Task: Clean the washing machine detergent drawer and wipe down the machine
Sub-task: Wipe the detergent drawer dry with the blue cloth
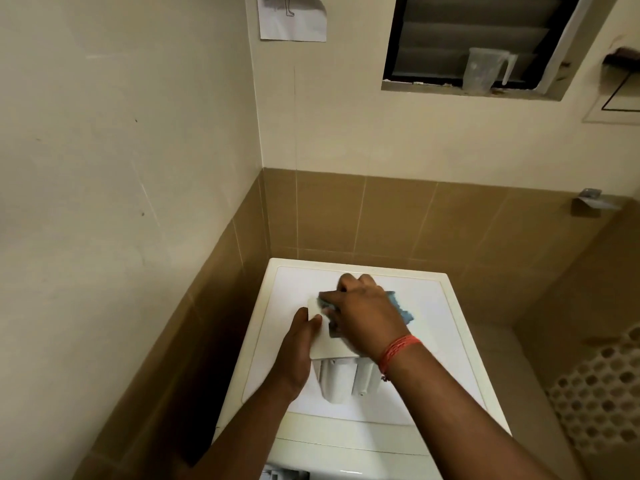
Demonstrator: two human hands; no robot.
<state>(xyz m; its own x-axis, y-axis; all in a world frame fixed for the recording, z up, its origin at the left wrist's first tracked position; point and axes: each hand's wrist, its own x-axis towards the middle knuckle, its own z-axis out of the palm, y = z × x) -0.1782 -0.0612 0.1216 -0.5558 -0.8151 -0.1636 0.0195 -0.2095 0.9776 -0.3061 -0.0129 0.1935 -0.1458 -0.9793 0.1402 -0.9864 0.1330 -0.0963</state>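
The white detergent drawer [341, 377] lies on top of the white washing machine [440, 341], its front panel toward the far side. My left hand [298, 344] grips the drawer's left edge, thumb on the panel. My right hand [363, 313] holds a blue cloth [401, 308] bunched under its curled fingers and presses it on the drawer's front panel. A red thread band circles my right wrist. The cloth's middle is hidden under the hand.
The machine stands in a corner between brown-tiled walls. A clear plastic jug [485, 71] sits on the window ledge above. A white perforated basket [599, 393] stands at the right. The open drawer slot [287, 474] shows at the machine's front.
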